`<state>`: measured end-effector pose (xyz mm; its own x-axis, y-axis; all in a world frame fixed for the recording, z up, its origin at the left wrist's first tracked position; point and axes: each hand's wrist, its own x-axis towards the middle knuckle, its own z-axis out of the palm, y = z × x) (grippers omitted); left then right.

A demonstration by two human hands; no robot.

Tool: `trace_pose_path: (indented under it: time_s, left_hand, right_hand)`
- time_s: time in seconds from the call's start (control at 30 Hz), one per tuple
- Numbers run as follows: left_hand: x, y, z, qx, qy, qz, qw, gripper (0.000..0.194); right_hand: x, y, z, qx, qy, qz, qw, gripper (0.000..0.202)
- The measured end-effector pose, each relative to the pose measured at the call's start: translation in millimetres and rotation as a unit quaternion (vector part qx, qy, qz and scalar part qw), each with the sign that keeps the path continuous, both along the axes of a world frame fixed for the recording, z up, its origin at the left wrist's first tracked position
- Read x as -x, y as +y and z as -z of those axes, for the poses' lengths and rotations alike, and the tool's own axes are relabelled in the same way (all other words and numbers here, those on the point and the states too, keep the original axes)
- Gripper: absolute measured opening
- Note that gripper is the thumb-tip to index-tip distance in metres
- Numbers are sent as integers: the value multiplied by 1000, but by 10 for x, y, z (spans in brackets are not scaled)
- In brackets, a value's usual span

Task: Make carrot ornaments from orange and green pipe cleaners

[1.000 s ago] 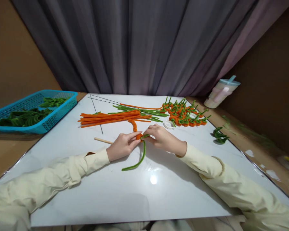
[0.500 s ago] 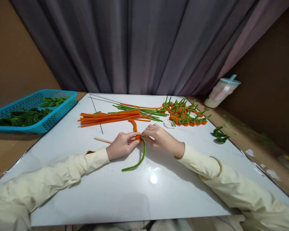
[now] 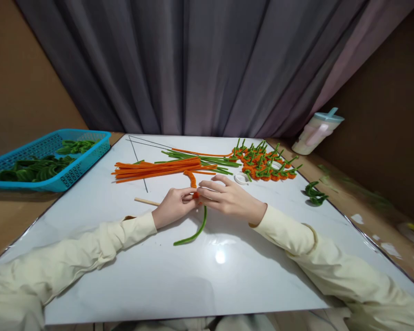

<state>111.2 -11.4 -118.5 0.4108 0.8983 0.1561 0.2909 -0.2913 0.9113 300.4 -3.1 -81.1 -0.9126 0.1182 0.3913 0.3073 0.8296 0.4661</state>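
My left hand [image 3: 175,205] pinches an orange coiled pipe cleaner [image 3: 191,178], whose curled end sticks up beyond the fingers. My right hand [image 3: 229,200] meets it from the other side, fingers closed over the join and its thumb hidden. From under the right fingers a green pipe cleaner [image 3: 200,230] hangs out and curves toward me over the white table. A thin wooden stick [image 3: 146,201] lies beside my left hand, one end hidden behind it. What sits between the fingertips is mostly covered.
Beyond my hands lie orange pipe cleaners [image 3: 155,169] and green ones [image 3: 224,161]. Orange pieces with green stems [image 3: 262,161] stand at the back right, by a white ring [image 3: 241,178]. A blue basket [image 3: 86,164] holds green leaves; a tumbler [image 3: 317,133] and green curls [image 3: 315,194] are right.
My right hand has shifted slightly left, and its fingers now spread over the join that showed before. The green pipe cleaner's upper part is now covered. My left hand has barely moved.
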Motion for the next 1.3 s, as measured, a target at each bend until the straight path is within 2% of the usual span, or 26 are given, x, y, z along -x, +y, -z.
trace_pose_path:
  time_s: [0.1, 0.3, 0.63, 0.8, 1.0, 1.17, 1.3]
  left_hand:
    - [0, 4, 15, 13, 1, -7, 1000, 36]
    - [6, 2, 13, -3, 15, -12, 1000, 30]
    - [23, 9, 5, -12, 20, 32, 999, 31]
    - [36, 12, 27, 13, 3, 48, 999, 33]
    - [20, 5, 8, 88, -78, 109, 987, 41]
    - [34, 4, -23, 94, -31, 83, 992, 54]
    - [53, 33, 26, 116, -70, 86, 987, 60]
  right_hand:
    - [-30, 31, 13, -47, -12, -10, 999, 25]
    - [-59, 72, 38, -78, 6, -31, 996, 27]
    - [-68, 60, 25, -40, -20, -9, 999, 27]
    - [-59, 70, 23, 31, -4, 2, 1000, 32]
    - [-67, 91, 12, 133, 38, 33, 990, 27]
    - [-59, 90, 14, 215, 79, 51, 972, 21]
    - [-59, 74, -46, 314, 90, 83, 942, 13]
